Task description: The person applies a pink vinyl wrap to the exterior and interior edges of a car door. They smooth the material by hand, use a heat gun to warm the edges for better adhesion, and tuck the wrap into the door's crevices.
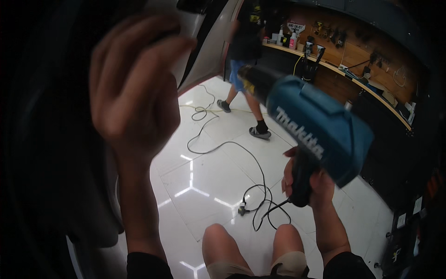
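My right hand [321, 188] is wrapped round the dark handle of a teal heat gun [325, 118]. Its dark nozzle points up and to the left, toward the space beside my other hand. From the base of the handle a black cord [277, 205] runs down to the floor. My left hand [134, 88] is raised at the upper left, in front of a dark surface, with its fingers curled in. The fingertips are blurred and in shadow, so anything between them cannot be made out.
A pale car panel [206, 53] with dark trim rises behind my left hand. Beyond the heat gun a person in blue shorts [236, 76] stands on the glossy white floor [186, 174]. Cord loops and a plug [242, 209] lie there. A workbench [378, 95] holds bottles and tools.
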The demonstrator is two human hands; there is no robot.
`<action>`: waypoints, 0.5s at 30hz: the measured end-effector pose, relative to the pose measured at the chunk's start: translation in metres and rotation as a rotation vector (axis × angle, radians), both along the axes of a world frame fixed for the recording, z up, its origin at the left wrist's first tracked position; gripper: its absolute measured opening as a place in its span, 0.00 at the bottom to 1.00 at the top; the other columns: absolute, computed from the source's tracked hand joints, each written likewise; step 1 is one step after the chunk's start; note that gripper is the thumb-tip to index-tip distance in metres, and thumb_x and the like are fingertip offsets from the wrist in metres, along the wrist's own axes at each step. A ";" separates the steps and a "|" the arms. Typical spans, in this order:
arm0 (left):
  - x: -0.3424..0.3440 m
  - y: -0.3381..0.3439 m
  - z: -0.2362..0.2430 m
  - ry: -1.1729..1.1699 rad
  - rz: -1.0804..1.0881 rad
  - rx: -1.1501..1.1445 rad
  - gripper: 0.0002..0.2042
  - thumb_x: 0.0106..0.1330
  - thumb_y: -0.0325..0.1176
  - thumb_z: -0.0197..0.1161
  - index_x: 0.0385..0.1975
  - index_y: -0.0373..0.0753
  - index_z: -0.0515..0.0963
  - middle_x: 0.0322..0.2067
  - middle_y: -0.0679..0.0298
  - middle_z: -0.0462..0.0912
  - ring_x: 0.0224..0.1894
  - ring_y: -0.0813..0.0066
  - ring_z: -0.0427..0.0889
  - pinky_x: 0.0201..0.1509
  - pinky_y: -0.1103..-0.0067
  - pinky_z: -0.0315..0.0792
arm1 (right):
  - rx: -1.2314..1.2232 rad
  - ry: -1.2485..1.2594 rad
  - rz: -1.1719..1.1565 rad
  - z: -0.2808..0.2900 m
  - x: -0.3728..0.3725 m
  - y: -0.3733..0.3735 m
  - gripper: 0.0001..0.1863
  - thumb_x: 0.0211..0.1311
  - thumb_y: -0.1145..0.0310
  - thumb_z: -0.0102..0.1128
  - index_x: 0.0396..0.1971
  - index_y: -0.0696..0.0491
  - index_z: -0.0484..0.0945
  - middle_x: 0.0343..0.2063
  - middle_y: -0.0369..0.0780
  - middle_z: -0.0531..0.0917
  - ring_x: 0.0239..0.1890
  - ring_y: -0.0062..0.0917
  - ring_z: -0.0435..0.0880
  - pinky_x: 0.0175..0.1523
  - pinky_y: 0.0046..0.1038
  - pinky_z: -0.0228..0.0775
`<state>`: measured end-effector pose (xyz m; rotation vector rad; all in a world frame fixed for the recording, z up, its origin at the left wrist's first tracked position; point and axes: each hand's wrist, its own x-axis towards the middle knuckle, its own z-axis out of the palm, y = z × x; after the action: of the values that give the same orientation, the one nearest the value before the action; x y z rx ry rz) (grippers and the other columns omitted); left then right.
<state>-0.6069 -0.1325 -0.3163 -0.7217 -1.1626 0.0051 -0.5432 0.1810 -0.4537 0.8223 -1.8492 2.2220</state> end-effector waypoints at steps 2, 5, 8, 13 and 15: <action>0.001 0.008 -0.002 -0.079 0.037 0.044 0.06 0.65 0.23 0.67 0.38 0.42 0.87 0.46 0.57 0.89 0.59 0.59 0.84 0.64 0.63 0.78 | -0.154 -0.132 0.096 -0.022 0.000 0.001 0.43 0.62 0.41 0.68 0.60 0.64 0.68 0.31 0.42 0.80 0.29 0.25 0.82 0.35 0.27 0.75; -0.012 0.006 0.000 -0.153 0.068 -0.038 0.06 0.67 0.24 0.66 0.37 0.42 0.87 0.47 0.59 0.89 0.59 0.59 0.84 0.64 0.63 0.77 | -0.084 -0.154 0.063 -0.034 -0.005 -0.006 0.45 0.59 0.39 0.71 0.60 0.62 0.70 0.31 0.40 0.80 0.29 0.23 0.82 0.34 0.25 0.76; -0.029 -0.001 -0.003 -0.142 0.121 -0.057 0.07 0.67 0.23 0.64 0.37 0.44 0.87 0.48 0.63 0.89 0.60 0.59 0.83 0.66 0.63 0.76 | 0.058 -0.187 -0.004 -0.052 -0.010 -0.005 0.48 0.55 0.34 0.73 0.59 0.61 0.70 0.30 0.40 0.81 0.27 0.23 0.83 0.33 0.25 0.77; -0.033 0.004 -0.003 -0.157 0.146 -0.011 0.09 0.64 0.20 0.66 0.36 0.45 0.87 0.47 0.64 0.89 0.58 0.60 0.84 0.64 0.65 0.76 | 0.157 -0.186 -0.016 -0.105 -0.045 0.026 0.38 0.67 0.42 0.64 0.57 0.64 0.72 0.32 0.47 0.83 0.28 0.30 0.84 0.33 0.27 0.78; -0.034 0.004 -0.004 -0.146 0.152 -0.022 0.10 0.62 0.20 0.66 0.36 0.46 0.87 0.47 0.64 0.89 0.58 0.61 0.84 0.63 0.65 0.76 | 0.178 -0.071 0.012 -0.108 -0.064 0.026 0.37 0.66 0.44 0.65 0.57 0.65 0.72 0.32 0.47 0.83 0.28 0.30 0.85 0.33 0.27 0.78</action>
<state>-0.6407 -0.1282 -0.3202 -0.6600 -1.3566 0.0939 -0.6071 0.2068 -0.5620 0.7927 -2.1053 2.1433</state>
